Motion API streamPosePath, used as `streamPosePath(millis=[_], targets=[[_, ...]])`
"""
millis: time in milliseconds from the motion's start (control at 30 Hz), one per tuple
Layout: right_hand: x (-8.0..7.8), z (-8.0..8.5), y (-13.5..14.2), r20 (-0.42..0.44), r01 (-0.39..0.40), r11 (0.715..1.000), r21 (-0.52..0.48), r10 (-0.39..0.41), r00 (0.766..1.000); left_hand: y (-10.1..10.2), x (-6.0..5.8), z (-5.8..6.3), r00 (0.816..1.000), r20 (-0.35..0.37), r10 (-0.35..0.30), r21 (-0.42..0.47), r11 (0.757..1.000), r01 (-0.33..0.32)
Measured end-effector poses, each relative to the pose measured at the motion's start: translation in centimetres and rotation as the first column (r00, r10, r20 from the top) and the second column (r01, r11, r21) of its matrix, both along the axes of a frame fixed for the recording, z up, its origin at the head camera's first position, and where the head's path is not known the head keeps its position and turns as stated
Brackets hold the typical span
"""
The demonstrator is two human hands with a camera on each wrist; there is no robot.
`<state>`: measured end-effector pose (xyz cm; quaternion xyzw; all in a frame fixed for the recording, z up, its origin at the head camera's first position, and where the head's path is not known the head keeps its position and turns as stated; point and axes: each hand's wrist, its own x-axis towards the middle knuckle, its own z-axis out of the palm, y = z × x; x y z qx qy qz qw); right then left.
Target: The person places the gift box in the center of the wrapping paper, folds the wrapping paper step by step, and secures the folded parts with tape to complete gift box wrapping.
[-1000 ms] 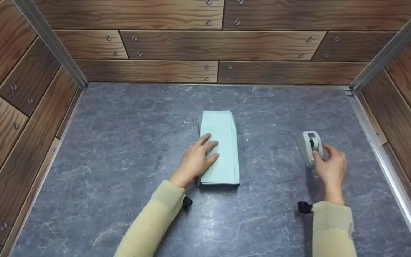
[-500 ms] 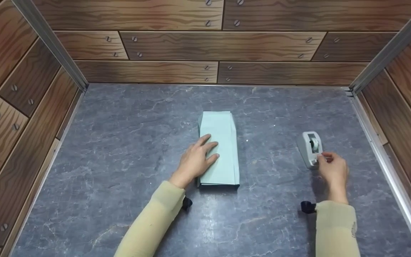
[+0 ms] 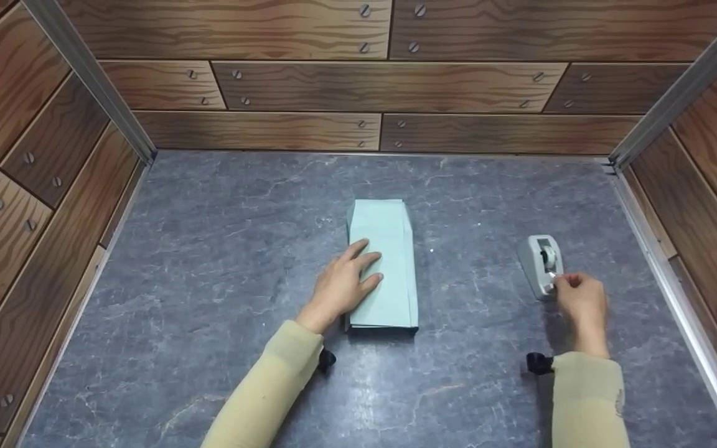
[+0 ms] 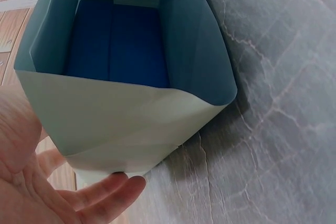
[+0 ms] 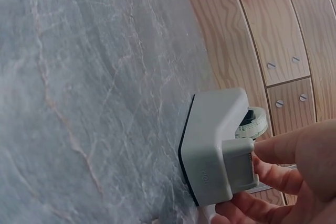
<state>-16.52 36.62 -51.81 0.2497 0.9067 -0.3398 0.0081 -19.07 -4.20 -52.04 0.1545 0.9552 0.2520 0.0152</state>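
Pale blue wrapping paper [image 3: 393,267] lies folded lengthwise around a box in the middle of the table. Its near end gapes in the left wrist view, where a dark blue box [image 4: 128,45] shows inside. My left hand [image 3: 341,281] rests on the paper's left side, with spread fingers reaching over the top. To the right stands a light grey tape dispenser [image 3: 529,269] with a small tape roll [image 5: 255,124] in it. Right at the dispenser's cutter end, my right hand [image 3: 584,302] pinches the end of the tape between thumb and fingertips.
The grey marbled tabletop [image 3: 228,242] is bounded by wood-patterned panels [image 3: 309,87] at the back and both sides. A metal rail [image 3: 676,298] runs along the right edge, not far from the right hand.
My right hand has drawn back from the tape roll to the dispenser's near, cutter end and slightly right. The left hand, wrapped box and dispenser keep their places; the head view tilts slightly.
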Motion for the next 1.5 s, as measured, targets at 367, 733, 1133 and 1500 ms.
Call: streamPosePath(millis=[367, 733, 1133, 1500], targets=[[-0.2, 0.5, 0.4, 0.079, -0.015, 0.991, -0.130, 0.025, 0.997, 0.0, 0.1, -0.3, 1.000, 0.001, 0.000, 0.007, 1.000, 0.000], [-0.6, 1.3, 0.3, 0.116, 0.045, 0.977, -0.209, -0.021, 0.993, 0.0, 0.1, -0.3, 1.000, -0.019, -0.011, 0.015, 1.000, 0.012], [-0.7, 1.9, 0.7, 0.175, 0.080, 0.936, -0.343, -0.020, 0.984, -0.1, 0.1, -0.2, 1.000, -0.013, -0.016, 0.021, 1.000, 0.017], [-0.6, 2.0, 0.8, 0.160, 0.107, 0.879, -0.464, -0.036, 0.987, -0.1, 0.0, -0.3, 1.000, -0.016, -0.018, 0.022, 1.000, 0.019]])
